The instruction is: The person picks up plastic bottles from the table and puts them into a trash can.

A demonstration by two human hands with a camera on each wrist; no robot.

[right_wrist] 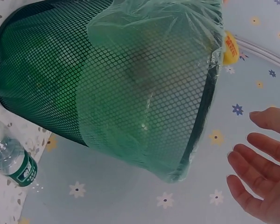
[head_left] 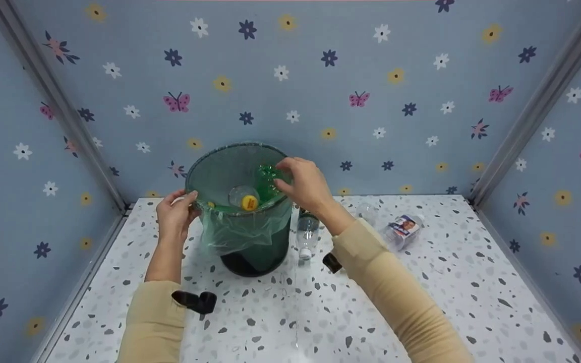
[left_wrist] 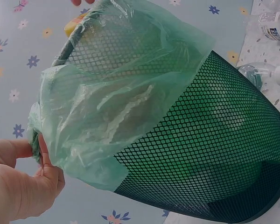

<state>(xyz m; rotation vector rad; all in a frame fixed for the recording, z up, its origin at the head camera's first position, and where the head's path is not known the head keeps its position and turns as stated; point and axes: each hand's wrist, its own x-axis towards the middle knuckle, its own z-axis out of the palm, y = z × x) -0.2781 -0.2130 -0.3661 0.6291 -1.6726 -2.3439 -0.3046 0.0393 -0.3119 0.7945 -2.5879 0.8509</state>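
A dark mesh wastebasket [head_left: 278, 247] holds a translucent green bag [head_left: 235, 234] folded out over its rim. My left hand [head_left: 175, 214] pinches the bag and rim at the left side; the left wrist view shows thumb and fingers [left_wrist: 50, 170] on either side of the edge. My right hand [head_left: 308, 184] hovers by the right rim, its fingers [right_wrist: 254, 177] spread and loosely bent with nothing between them. Inside the basket are a green plastic bottle [head_left: 269, 181] and a clear bottle with a yellow cap [head_left: 250, 202], whose cap shows above the rim in the right wrist view.
A clear bottle with a white cap [head_left: 307, 236] lies just right of the basket. Farther right are another clear bottle [head_left: 367, 212] and a labelled bottle [head_left: 403, 229]. The speckled tabletop [head_left: 270, 322] meets flower-patterned walls [head_left: 290, 96] behind and on both sides.
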